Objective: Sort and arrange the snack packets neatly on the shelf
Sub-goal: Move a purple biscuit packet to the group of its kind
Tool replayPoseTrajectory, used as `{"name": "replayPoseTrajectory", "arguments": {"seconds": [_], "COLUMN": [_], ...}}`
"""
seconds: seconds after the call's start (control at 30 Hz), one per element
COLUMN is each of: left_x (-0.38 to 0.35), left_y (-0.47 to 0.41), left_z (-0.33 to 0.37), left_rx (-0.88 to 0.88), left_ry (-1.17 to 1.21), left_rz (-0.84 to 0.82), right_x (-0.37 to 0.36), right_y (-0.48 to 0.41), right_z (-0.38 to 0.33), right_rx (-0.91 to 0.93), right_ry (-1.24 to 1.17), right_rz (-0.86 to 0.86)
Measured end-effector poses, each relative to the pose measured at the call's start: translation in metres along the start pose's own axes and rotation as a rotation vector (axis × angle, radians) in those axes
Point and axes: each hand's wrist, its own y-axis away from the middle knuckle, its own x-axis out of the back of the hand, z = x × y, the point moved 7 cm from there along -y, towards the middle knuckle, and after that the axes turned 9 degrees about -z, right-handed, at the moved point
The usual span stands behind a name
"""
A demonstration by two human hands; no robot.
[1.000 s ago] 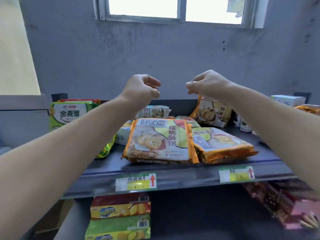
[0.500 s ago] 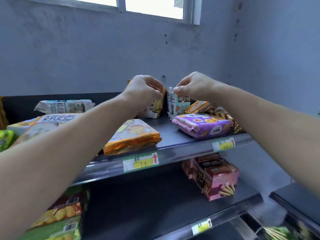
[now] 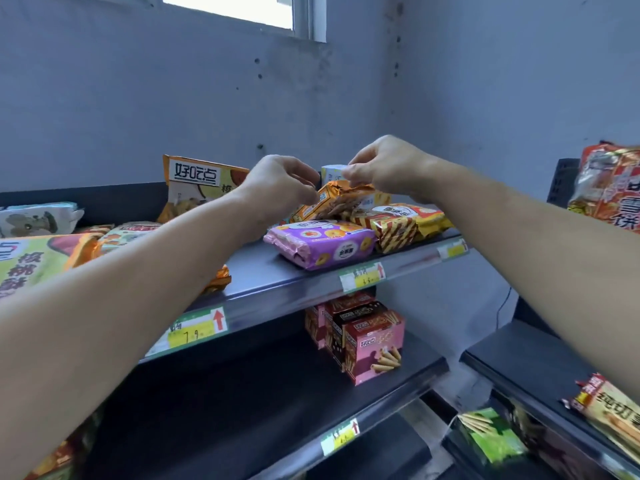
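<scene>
Both my hands reach over the top shelf. My left hand and my right hand each pinch an end of a small orange snack packet, held tilted just above the other packets. Under it lie a purple packet and a red-and-yellow striped packet. A tall orange packet leans on the back panel to the left. A white box stands behind my hands, mostly hidden.
More flat packets lie at the left end of the shelf. Pink and brown wafer-roll boxes stand on the shelf below. A second rack at the right holds an orange bag and lower packets. Grey walls close the corner.
The view has swung right along the shelf. My hands have come down from the upright packets at the back and now pinch the small orange packet, lifted at one end.
</scene>
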Motion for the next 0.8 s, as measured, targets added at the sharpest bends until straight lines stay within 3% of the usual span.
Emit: {"name": "replayPoseTrajectory", "arguments": {"seconds": [0.8], "left_x": [-0.069], "left_y": [-0.029], "left_z": [0.02], "left_rx": [-0.05], "left_ry": [0.051], "left_rz": [-0.114], "right_x": [0.063], "right_y": [0.032], "right_z": [0.044], "right_rx": [-0.07], "right_ry": [0.083], "right_rz": [0.117]}}
